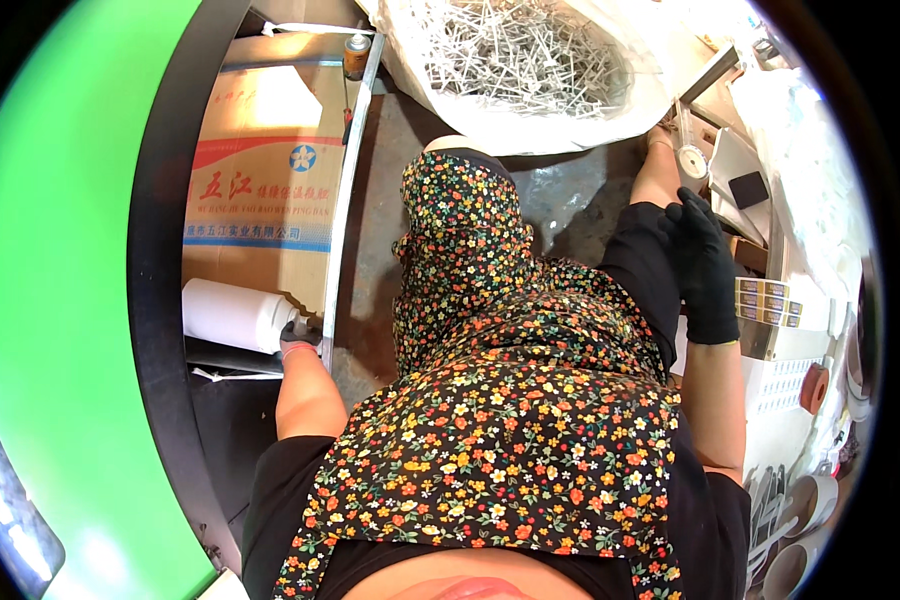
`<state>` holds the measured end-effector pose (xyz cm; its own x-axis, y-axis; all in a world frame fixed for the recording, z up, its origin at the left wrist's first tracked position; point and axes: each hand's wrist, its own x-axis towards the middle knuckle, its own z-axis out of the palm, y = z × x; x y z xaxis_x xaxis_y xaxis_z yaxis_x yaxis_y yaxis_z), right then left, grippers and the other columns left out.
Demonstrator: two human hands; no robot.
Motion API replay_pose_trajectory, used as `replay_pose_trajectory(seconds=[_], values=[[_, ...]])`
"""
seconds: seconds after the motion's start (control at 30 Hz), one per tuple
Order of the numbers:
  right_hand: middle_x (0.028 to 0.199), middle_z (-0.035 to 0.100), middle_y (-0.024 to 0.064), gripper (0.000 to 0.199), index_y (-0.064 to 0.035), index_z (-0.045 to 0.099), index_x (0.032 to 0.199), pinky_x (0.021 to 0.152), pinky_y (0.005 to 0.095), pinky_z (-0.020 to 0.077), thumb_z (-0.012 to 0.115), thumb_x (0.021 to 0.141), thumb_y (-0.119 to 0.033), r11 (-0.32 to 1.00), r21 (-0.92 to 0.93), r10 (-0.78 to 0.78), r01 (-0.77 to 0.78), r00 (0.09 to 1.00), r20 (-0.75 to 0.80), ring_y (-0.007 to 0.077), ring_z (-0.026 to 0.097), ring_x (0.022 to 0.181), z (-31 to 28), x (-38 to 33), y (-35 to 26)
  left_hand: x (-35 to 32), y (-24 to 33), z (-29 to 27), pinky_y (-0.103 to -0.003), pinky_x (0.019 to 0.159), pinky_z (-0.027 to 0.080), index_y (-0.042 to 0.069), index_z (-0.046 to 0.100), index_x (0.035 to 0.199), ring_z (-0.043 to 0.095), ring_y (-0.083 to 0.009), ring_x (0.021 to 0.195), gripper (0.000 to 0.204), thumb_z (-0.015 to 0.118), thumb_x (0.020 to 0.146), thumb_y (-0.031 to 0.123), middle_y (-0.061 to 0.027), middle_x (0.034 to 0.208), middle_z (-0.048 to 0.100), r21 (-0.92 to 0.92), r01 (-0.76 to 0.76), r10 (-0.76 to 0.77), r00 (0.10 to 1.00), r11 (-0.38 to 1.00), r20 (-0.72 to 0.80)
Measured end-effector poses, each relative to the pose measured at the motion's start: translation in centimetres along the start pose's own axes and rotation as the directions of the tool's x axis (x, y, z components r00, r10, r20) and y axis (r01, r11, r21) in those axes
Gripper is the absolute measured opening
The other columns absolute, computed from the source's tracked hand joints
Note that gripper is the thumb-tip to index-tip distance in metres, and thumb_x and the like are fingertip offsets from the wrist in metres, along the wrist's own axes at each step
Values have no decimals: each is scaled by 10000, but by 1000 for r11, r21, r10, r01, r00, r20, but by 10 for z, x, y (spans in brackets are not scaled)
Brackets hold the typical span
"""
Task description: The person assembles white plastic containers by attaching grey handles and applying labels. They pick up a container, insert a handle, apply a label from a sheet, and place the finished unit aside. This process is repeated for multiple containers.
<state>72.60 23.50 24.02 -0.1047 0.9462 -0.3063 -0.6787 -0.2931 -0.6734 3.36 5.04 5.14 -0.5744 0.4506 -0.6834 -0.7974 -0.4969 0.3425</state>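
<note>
I take this for a workshop, maybe a small assembly or packing one: a big white sack (540, 137) of loose, pin-like metal pieces (520, 62) stands on the scuffed grey floor (567, 195), a printed cardboard carton (258, 185) and small label stickers (767, 301) flank me, and a black work glove covers my right hand (698, 262).

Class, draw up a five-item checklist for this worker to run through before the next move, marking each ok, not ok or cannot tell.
1. Left hand at the narrow end of the white bottle: ok.
2. Bottle upright: not ok; it lies on its side.
3. Whole bottle in sight: not ok; its left end disappears at the black curved edge.
4. Right hand gloved: ok, in black.
5. Right hand empty: cannot tell; its palm is hidden.
</note>
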Motion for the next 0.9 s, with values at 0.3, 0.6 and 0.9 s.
replay_pose_trajectory(seconds=[0.3,0.6,0.9], values=[[881,640,41,191,-80,596,1114,748,317,508,558,967,-195,1000,-15,20,-19,999,32,177,612,804,24,31,23,9,20,-6,-365,770,495,14,614,1096,604,-187,742,342,640,872,270,-30,765,600,-5,445,-426,860,896,281],[900,685,158,218,3,588,1126,679,344,575,574,939,-110,992,32,-122,119,984,126,247,679,752,67,45,-4,-126,-149,148,-296,649,436,13,612,992,495,-142,705,215,610,926,218,-12,744,555,442,511,-654,705,737,276],[916,699,106,230,14,631,1104,773,298,556,600,939,-144,775,-283,-524,565,825,214,173,683,824,93,12,-72,-238,-240,261,-301,800,504,-92,520,1234,592,-187,957,326,511,969,97,-149,1160,610,555,-756,-382,427,347,820]])
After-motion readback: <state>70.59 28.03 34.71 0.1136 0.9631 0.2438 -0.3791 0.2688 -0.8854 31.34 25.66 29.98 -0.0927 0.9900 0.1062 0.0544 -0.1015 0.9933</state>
